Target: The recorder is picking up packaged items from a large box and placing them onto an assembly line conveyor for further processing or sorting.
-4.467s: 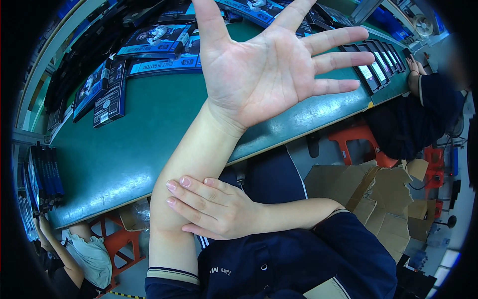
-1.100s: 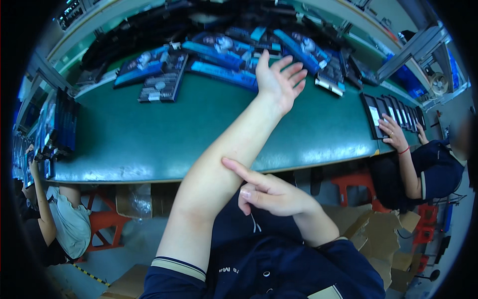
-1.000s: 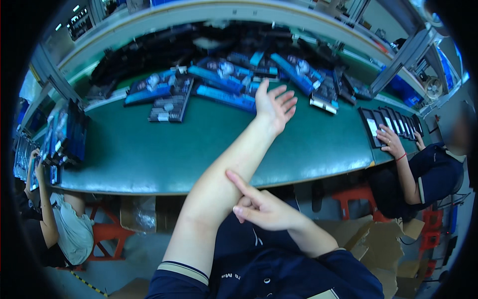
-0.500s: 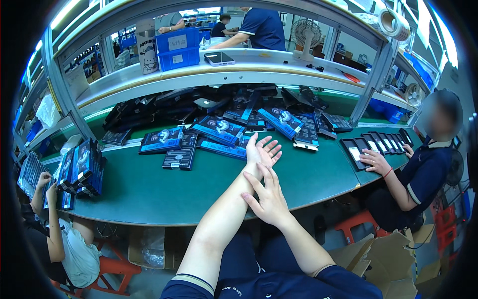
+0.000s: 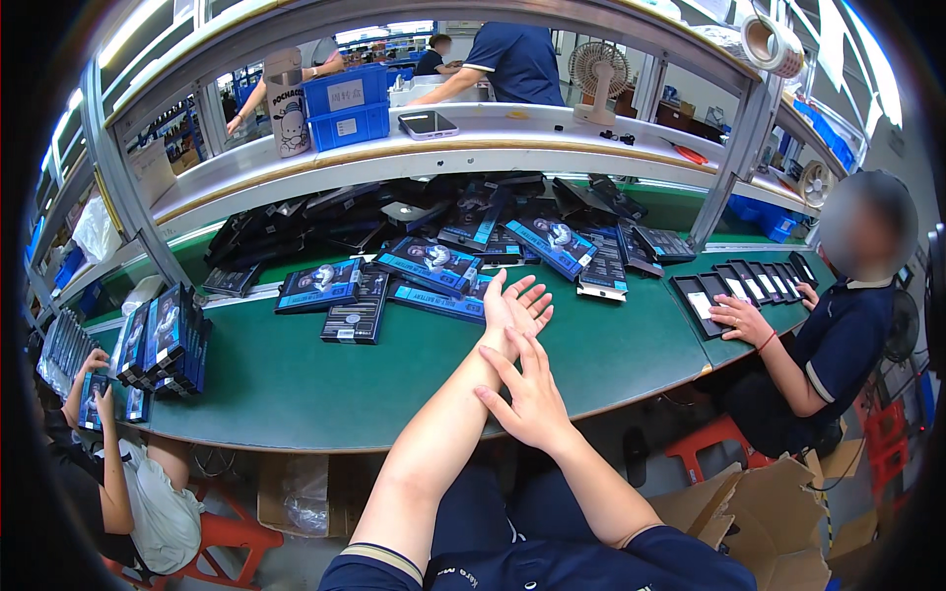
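Note:
My left hand (image 5: 517, 306) is stretched out palm up above the green table, its fingers apart and nothing in it. My right hand (image 5: 530, 389) rests its fingertips on my left wrist and forearm, fingers spread and holding nothing. Beyond my left fingers lie flat black-and-blue boxes, among them one box (image 5: 431, 264) leaning on others and another box (image 5: 552, 243) to its right. A dark box (image 5: 356, 311) lies with its back up, left of my left hand.
The green table (image 5: 266, 384) runs across. A box stack (image 5: 163, 340) stands left, by a person handling a box (image 5: 92, 401). At right, another person touches a row of black trays (image 5: 702, 305). A shelf (image 5: 345, 162) holds blue bins (image 5: 347, 106), a phone (image 5: 428, 124) and a fan (image 5: 597, 81).
My hands keep nearly the same pose. The person at left has brought a box into view between their hands. Behind the shelf, another person's arm has reached down at the left.

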Demonstrator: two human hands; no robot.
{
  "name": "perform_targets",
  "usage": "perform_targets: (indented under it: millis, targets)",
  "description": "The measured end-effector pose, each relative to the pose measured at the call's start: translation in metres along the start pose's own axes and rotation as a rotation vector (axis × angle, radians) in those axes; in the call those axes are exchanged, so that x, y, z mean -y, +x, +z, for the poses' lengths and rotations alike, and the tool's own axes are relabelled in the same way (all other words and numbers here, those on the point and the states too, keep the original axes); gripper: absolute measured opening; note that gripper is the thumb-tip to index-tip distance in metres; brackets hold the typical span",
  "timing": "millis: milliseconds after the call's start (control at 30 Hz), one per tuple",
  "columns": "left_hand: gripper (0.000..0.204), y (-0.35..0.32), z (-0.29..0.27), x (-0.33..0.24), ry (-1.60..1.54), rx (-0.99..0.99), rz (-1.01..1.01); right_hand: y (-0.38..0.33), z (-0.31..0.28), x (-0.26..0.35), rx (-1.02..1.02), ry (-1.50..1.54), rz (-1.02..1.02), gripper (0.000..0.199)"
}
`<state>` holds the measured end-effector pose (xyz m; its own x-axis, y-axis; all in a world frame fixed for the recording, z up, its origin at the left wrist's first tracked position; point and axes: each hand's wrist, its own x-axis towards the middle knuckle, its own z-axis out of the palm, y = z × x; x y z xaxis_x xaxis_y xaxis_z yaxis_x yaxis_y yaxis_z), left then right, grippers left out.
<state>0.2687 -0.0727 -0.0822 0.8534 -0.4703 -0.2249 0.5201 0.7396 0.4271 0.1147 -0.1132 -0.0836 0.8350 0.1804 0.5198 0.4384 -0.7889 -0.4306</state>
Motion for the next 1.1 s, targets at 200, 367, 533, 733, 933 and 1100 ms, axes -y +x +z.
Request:
perform_targets:
  millis: [200, 367, 533, 733, 933, 1100]
  targets:
    - [0.057, -0.0012, 0.001, 0.002, 0.003, 0.003, 0.004, -0.0007, -0.0028, 0.0026, -0.012, 0.015, 0.013, 0.052]
    - [0.057, 0.0006, -0.0011, 0.0019, -0.003, 0.0, 0.003, -0.0011, -0.0024, 0.0023, -0.014, 0.027, 0.012, 0.052]
    - [0.058, 0.0005, -0.0015, 0.0015, 0.0, -0.002, 0.003, -0.0008, -0.0031, 0.0029, -0.007, 0.032, 0.023, 0.053]
    - [0.059, 0.0021, -0.0013, 0.0025, 0.008, -0.003, 0.003, -0.0016, -0.0024, 0.0015, -0.014, 0.028, 0.022, 0.053]
    - [0.061, 0.0025, -0.0021, 0.0021, 0.014, 0.002, 0.011, -0.001, -0.0033, 0.0027, -0.021, 0.038, 0.015, 0.053]
    - [0.063, -0.0006, -0.0003, 0.0028, 0.01, 0.006, 0.013, -0.0015, -0.0032, 0.0015, -0.026, 0.042, 0.01, 0.053]
